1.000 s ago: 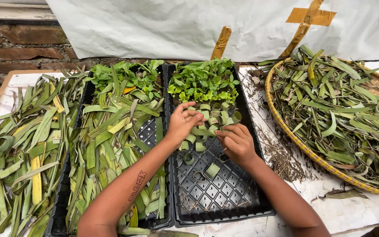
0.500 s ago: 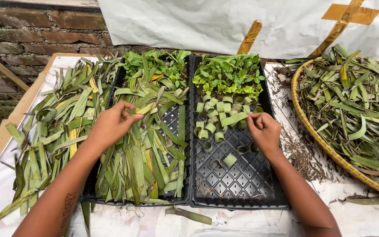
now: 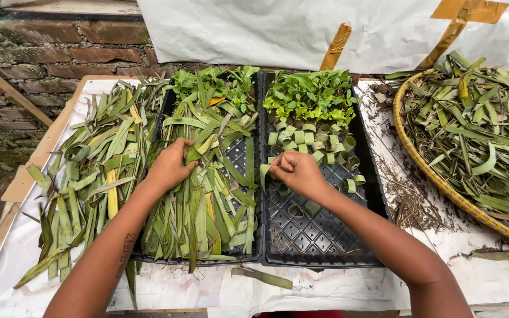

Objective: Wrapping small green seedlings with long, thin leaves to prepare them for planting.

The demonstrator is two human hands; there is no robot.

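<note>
My left hand (image 3: 171,166) rests on a heap of long green leaf strips (image 3: 207,200) that covers the left black seedling tray (image 3: 238,158), fingers curled into the strips. My right hand (image 3: 298,172) is over the right black seedling tray (image 3: 319,232), pinching one green leaf strip (image 3: 264,174) near the tray's left edge. Several rolled leaf rings (image 3: 310,144) sit in the cells just beyond that hand, and small green seedlings (image 3: 308,95) fill the far rows.
More leaf strips (image 3: 95,171) lie loose on the white-covered table at the left. A round woven basket (image 3: 437,176) full of leaf strips stands at the right. A brick wall (image 3: 42,53) and white sheet (image 3: 278,29) are behind. Soil crumbs lie beside the right tray.
My left hand moved from the right tray over to the leaf heap on the left tray. My right hand now pinches a leaf strip at the tray's left side.
</note>
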